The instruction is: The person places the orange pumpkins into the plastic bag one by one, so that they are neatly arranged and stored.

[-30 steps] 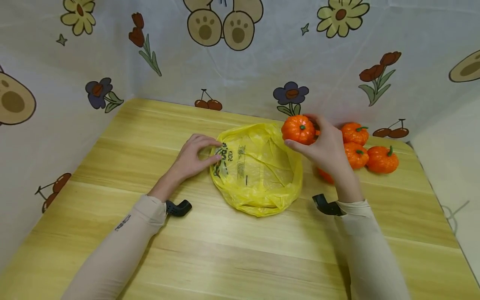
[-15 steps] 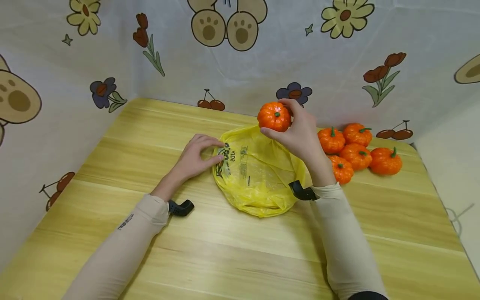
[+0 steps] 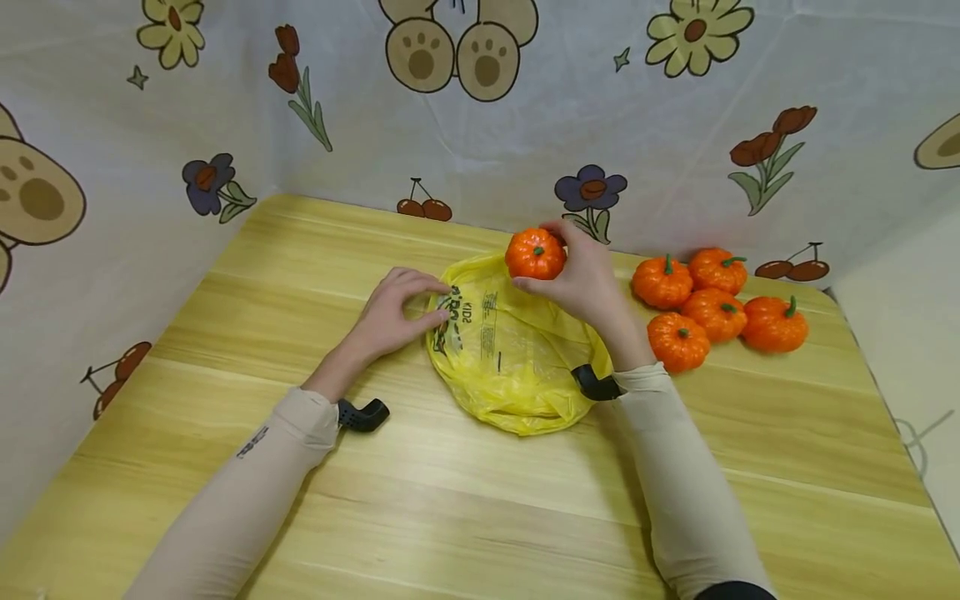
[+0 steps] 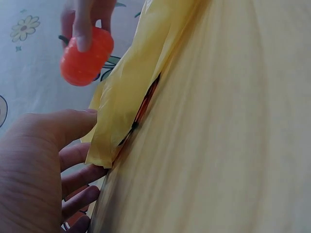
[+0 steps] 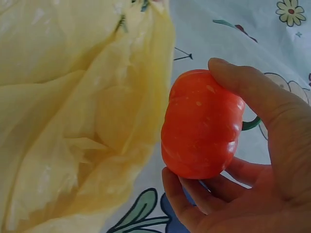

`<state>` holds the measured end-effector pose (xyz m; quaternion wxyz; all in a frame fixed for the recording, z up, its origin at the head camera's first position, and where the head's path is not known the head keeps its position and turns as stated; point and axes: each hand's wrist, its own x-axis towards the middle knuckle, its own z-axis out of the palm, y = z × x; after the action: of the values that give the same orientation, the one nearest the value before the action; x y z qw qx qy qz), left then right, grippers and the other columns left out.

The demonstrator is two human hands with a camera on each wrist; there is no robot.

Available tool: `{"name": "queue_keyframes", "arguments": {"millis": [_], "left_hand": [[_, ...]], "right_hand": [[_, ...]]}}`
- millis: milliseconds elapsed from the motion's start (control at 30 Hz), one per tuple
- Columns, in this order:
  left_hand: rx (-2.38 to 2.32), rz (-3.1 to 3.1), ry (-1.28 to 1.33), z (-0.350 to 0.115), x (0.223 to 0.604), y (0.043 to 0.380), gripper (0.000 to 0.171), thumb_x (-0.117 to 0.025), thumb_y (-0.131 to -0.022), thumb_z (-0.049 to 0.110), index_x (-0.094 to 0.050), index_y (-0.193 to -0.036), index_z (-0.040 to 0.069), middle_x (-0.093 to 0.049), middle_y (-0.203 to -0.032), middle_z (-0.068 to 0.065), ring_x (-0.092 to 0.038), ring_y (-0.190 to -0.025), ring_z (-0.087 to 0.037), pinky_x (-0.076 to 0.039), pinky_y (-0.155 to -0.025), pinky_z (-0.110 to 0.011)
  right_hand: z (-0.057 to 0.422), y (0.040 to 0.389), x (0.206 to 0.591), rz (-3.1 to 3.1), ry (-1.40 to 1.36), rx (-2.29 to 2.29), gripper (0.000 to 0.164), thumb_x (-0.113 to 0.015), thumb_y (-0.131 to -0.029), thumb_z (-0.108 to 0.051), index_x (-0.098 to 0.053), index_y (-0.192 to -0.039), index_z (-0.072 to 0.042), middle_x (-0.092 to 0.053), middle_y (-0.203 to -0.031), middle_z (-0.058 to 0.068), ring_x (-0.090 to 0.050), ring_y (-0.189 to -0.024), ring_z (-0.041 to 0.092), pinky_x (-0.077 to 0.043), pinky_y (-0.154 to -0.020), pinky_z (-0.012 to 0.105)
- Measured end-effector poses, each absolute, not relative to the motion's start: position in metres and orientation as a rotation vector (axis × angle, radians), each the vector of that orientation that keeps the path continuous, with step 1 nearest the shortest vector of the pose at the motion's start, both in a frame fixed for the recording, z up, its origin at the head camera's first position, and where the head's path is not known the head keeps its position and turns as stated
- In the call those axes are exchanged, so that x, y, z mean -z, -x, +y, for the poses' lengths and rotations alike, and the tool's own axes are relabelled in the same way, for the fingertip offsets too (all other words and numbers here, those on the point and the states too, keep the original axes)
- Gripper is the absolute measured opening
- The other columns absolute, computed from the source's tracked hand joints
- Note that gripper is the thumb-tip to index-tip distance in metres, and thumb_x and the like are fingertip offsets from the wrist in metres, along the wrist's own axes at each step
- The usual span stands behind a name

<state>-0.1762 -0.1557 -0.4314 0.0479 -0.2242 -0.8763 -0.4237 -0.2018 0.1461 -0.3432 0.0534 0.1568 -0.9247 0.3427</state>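
Note:
A small orange toy pumpkin with a green stem is gripped between the thumb and fingers of my right hand. It hangs above the far rim of a yellow plastic bag, which lies mouth up on the table with printed lettering at its left. My left hand pinches the bag's left edge; in the left wrist view the thumb is on one side of the plastic and fingers are on the other. From the right wrist, the pumpkin appears apart from the bag.
Several more orange pumpkins sit grouped on the wooden table, right of the bag. A pale patterned cloth rises behind the table's back edge. Black wrist mounts stick out from both sleeves.
My right hand has carried the pumpkin leftward from beside the group to over the bag, rising and then lowering a little. The left hand stays at the bag's edge.

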Motion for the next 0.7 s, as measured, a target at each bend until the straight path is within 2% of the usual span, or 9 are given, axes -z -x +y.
{"name": "queue_keyframes", "arguments": {"millis": [233,467,700], "left_hand": [[1.296,-2.67,0.681,-0.157,0.432,0.176,0.04,-0.081,-0.093,0.031,-0.074,-0.129,0.015,-0.068,-0.136,-0.006,-0.051,-0.133,-0.026,-0.038,-0.116,-0.055],[1.291,-2.672,0.682,-0.157,0.432,0.176,0.039,-0.08,-0.094,0.029,-0.074,-0.129,0.014,-0.068,-0.137,-0.008,-0.051,-0.133,-0.027,-0.038,-0.116,-0.055],[1.298,-2.669,0.68,-0.157,0.432,0.176,0.039,-0.081,-0.093,0.03,-0.074,-0.129,0.015,-0.069,-0.136,-0.007,-0.051,-0.133,-0.027,-0.038,-0.115,-0.053]], "right_hand": [[0.142,0.207,0.359,-2.867,-0.489,-1.008,0.081,-0.097,-0.074,-0.027,-0.055,-0.139,-0.004,-0.063,-0.136,0.017,-0.059,-0.124,0.036,-0.051,-0.108,0.054],[0.142,0.21,0.373,-2.96,-0.496,-0.924,0.085,-0.096,-0.076,-0.028,-0.053,-0.145,-0.003,-0.056,-0.144,0.021,-0.053,-0.131,0.041,-0.045,-0.113,0.059],[0.141,0.212,0.378,-2.952,-0.519,-0.909,0.086,-0.096,-0.077,-0.029,-0.052,-0.147,-0.004,-0.054,-0.146,0.019,-0.051,-0.133,0.04,-0.043,-0.114,0.058]]}}
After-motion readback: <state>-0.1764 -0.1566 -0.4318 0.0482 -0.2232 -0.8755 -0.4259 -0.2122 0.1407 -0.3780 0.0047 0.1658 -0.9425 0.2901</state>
